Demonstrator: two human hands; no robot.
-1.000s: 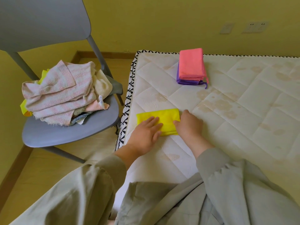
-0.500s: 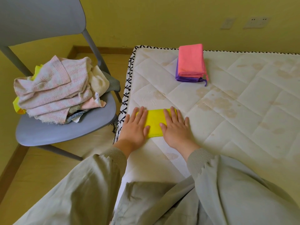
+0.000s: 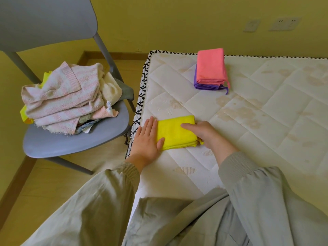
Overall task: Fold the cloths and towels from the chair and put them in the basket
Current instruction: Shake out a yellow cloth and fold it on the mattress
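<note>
We are working on the small folded yellow cloth (image 3: 177, 133). It is lying on the near left part of the white quilted mattress (image 3: 266, 112), close to the left edge.

Some things could be going wrong from here. The cloth is soft and folded in layers. If we are lifting it by one side only, the layers may be falling open, and then we are folding it all over again. A push to the left could be sliding it off the edge to the floor. We are not seeing the basket anywhere, so a loose hold on the way there could be dropping it. At the far side, the folded pink cloth (image 3: 210, 65) is lying on the folded purple cloth (image 3: 205, 86). To the left, the messy pile of pink striped towels (image 3: 65, 96) is waiting on the grey plastic chair (image 3: 71, 141).

Our left hand (image 3: 146, 139) is lying flat with straight fingers along the cloth's left edge, and its thumb is resting on the cloth. It is holding nothing. Our right hand (image 3: 204, 133) is lying over the right edge, with one finger stretching across the top. Its thumb is hiding, so we cannot tell if it is pinching the cloth or only pressing.
</note>
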